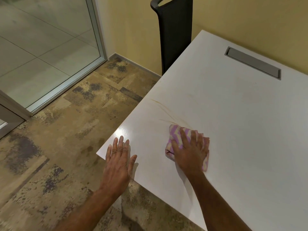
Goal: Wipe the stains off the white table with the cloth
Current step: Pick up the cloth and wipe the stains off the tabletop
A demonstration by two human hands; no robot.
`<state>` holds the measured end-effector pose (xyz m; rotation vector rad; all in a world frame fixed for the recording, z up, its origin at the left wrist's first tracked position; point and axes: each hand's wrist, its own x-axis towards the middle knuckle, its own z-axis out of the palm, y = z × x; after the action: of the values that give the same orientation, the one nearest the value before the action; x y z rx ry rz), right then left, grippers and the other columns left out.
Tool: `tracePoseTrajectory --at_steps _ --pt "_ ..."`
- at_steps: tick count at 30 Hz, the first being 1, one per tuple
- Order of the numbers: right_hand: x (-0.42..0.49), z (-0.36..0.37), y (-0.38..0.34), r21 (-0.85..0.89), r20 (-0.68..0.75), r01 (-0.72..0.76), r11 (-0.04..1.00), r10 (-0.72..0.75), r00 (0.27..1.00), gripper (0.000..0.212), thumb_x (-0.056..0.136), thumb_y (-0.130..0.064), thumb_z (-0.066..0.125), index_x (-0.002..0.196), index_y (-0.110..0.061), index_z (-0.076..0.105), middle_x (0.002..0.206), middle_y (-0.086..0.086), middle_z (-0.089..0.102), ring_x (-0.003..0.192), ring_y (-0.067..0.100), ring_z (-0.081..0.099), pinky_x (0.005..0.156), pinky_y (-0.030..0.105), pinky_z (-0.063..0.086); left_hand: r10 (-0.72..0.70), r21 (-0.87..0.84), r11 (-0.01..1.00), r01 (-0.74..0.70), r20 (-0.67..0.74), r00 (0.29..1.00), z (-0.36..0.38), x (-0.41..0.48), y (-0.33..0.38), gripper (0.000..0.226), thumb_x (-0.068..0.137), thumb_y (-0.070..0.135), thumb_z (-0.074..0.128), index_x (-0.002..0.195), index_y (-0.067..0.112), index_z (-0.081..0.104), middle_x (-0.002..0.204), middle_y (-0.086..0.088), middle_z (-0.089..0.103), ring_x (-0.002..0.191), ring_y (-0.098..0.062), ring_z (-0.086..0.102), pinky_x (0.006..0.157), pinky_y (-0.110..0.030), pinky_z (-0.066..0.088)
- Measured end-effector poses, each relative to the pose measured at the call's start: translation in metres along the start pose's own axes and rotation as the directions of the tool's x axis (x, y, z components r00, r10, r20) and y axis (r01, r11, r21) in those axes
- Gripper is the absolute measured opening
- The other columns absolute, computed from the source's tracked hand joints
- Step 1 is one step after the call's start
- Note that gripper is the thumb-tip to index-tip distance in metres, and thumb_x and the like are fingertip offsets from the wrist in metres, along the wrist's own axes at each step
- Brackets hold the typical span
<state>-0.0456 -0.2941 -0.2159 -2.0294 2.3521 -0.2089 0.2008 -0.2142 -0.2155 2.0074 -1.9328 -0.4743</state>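
Note:
The white table [233, 117] fills the right half of the view. Thin brown streaks of stain [166, 111] curve across it near its left edge. A folded pink and cream zigzag cloth [175, 133] lies just below the streaks. My right hand [190, 150] presses flat on the cloth with fingers spread. My left hand [119, 162] rests flat on the table's near left corner, fingers straight, holding nothing.
A grey cable hatch [253, 62] is set into the table at the far right. A black mesh chair [173, 34] stands at the table's far end by the yellow wall. Mottled carpet [66, 147] and a glass partition [41, 47] lie to the left.

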Motion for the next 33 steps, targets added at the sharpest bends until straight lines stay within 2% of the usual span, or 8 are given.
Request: tracePoseTrajectory --at_steps 3,10,16,19,21,25,29,33 --pt "-0.017 -0.005 0.022 0.022 0.033 -0.036 0.999 0.035 0.999 0.073 0.091 -0.068 0.029 0.15 -0.033 0.053 0.16 0.02 0.043 0.152 0.044 0.029 0.124 0.062 0.014 0.018 -0.002 1.0 -0.018 -0.006 1.0 0.003 -0.003 0.006 0.072 0.104 0.054 0.011 0.163 0.015 0.015 0.173 -0.003 0.001 0.159 -0.013 -0.014 0.13 -0.038 -0.007" --pt "-0.076 -0.022 0.075 0.051 0.106 -0.098 0.994 0.092 0.99 0.082 0.087 -0.072 0.022 0.154 -0.031 0.047 0.167 0.015 0.031 0.158 0.04 0.015 0.126 0.061 0.01 0.044 0.022 0.999 -0.044 0.004 0.999 0.01 -0.008 0.018 0.07 0.104 0.054 0.011 0.163 0.015 0.011 0.173 -0.004 -0.002 0.159 -0.014 -0.013 0.129 -0.036 -0.009" --pt "-0.129 -0.029 0.091 0.058 0.066 -0.143 0.988 0.139 0.988 0.082 0.086 -0.073 0.031 0.149 -0.027 0.055 0.162 0.019 0.039 0.153 0.045 0.027 0.117 0.067 0.027 0.046 0.012 0.999 -0.046 0.017 0.999 0.019 -0.009 0.023 0.07 0.105 0.053 0.013 0.163 0.014 0.012 0.173 -0.003 -0.001 0.159 -0.013 -0.015 0.13 -0.037 -0.008" --pt "-0.138 -0.029 0.086 0.07 0.032 -0.13 0.989 0.128 0.991 0.09 0.092 -0.082 0.013 0.145 -0.027 0.06 0.16 0.02 0.042 0.152 0.046 0.03 0.116 0.068 0.029 0.054 0.028 0.998 -0.055 0.037 0.998 0.024 -0.007 0.029 0.069 0.105 0.054 0.011 0.163 0.016 0.007 0.173 -0.003 -0.004 0.159 -0.014 -0.016 0.13 -0.039 -0.007" --pt "-0.139 -0.029 0.084 0.078 0.052 -0.135 0.988 0.131 0.99 0.092 0.091 -0.083 0.008 0.146 -0.029 0.059 0.162 0.018 0.04 0.153 0.046 0.028 0.114 0.069 0.03 0.06 0.018 0.998 -0.061 0.043 0.997 0.028 -0.004 0.033 0.068 0.105 0.054 0.012 0.162 0.018 0.003 0.173 -0.003 -0.007 0.158 -0.014 -0.018 0.13 -0.039 -0.008" --pt "-0.143 -0.025 0.085 0.05 0.129 -0.067 0.997 0.06 0.99 0.085 0.091 -0.083 0.011 0.151 -0.038 0.05 0.169 0.012 0.027 0.157 0.042 0.018 0.115 0.068 0.028 0.056 0.008 0.998 -0.056 0.05 0.997 0.029 0.001 0.039 0.068 0.106 0.053 0.015 0.163 0.019 0.004 0.173 -0.002 -0.007 0.158 -0.014 -0.018 0.131 -0.043 -0.004" --pt "-0.151 -0.019 0.073 0.023 0.182 0.068 0.997 -0.071 0.981 0.075 0.093 -0.077 0.029 0.158 -0.04 0.036 0.172 0.012 0.016 0.158 0.043 0.007 0.118 0.07 0.022 0.038 0.005 0.999 -0.039 0.055 0.998 0.027 0.004 0.04 0.068 0.106 0.052 0.017 0.164 0.016 0.008 0.173 -0.003 -0.004 0.159 -0.017 -0.014 0.131 -0.044 -0.001" --pt "-0.154 -0.012 0.043 0.062 0.171 0.15 0.987 -0.158 0.972 0.081 0.091 -0.085 0.032 0.16 -0.044 0.026 0.174 0.007 0.008 0.159 0.041 0.001 0.124 0.066 0.007 0.035 -0.004 0.999 -0.035 0.036 0.999 0.026 0.003 0.037 0.068 0.106 0.05 0.02 0.163 0.015 0.014 0.173 -0.005 0.001 0.16 -0.02 -0.008 0.131 -0.044 0.0"
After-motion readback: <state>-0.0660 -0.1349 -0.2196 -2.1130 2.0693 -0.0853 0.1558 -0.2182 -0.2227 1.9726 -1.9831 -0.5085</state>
